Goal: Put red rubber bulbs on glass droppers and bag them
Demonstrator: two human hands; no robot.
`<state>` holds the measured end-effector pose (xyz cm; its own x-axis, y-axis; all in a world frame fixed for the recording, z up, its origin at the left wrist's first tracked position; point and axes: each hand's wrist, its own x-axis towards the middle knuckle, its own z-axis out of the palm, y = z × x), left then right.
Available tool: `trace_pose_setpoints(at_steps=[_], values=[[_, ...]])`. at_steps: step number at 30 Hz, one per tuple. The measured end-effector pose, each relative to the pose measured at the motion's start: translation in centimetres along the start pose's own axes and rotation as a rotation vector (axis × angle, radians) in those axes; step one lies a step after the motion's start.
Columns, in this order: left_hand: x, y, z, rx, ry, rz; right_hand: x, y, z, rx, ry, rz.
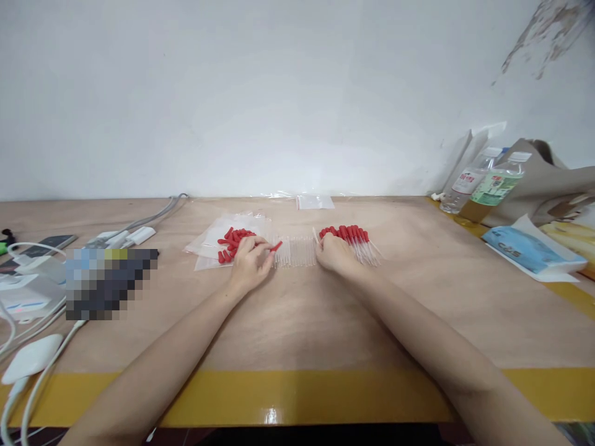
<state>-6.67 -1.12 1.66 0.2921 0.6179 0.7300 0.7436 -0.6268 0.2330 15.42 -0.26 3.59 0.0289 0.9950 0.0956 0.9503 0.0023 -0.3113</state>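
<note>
My left hand pinches a small red rubber bulb beside a pile of loose red bulbs lying on clear plastic bags. Between my hands lies a row of clear glass tubes. My right hand is closed over a thin clear tube at the left end of a row of finished droppers with red bulbs.
Cables, chargers and a phone crowd the left side. A small clear bag lies by the wall. Plastic bottles, a blue packet and bananas sit at the right. A yellow strip marks the table's near edge.
</note>
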Motion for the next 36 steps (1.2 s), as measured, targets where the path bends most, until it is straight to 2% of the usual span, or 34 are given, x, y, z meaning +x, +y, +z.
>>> trace_pose_setpoints(at_steps=[3,5,8,15,18,21,24,30,36], values=[[-0.7,1.8,-0.5,-0.217,-0.230,0.100,-1.9,1.8,0.1,0.180,0.156,-0.212],[-1.0,2.6,-0.7,-0.291,-0.387,0.125,-3.1,3.2,0.3,0.292,0.192,-0.359],[-1.2,3.3,-0.6,-0.347,-0.486,0.086,-4.6,4.7,0.6,0.371,0.195,-0.483],[-1.3,3.8,0.9,-0.274,-0.428,0.045,-6.0,4.4,1.4,0.374,0.196,-0.714],[-1.4,4.2,1.3,-0.301,-0.379,0.012,-6.2,4.0,1.6,0.415,0.210,-0.698],[-1.5,4.6,1.2,-0.374,-0.358,-0.092,-6.4,3.9,1.5,0.439,0.220,-0.679],[-1.7,5.0,1.2,-0.473,-0.384,-0.201,-6.7,3.9,1.3,0.456,0.215,-0.693],[-2.0,5.3,1.8,-0.722,-0.418,-0.326,-6.9,3.7,1.5,0.497,0.211,-0.699],[-2.0,5.1,2.0,-0.811,-0.397,-0.375,-6.8,3.8,1.5,0.517,0.266,-0.711]])
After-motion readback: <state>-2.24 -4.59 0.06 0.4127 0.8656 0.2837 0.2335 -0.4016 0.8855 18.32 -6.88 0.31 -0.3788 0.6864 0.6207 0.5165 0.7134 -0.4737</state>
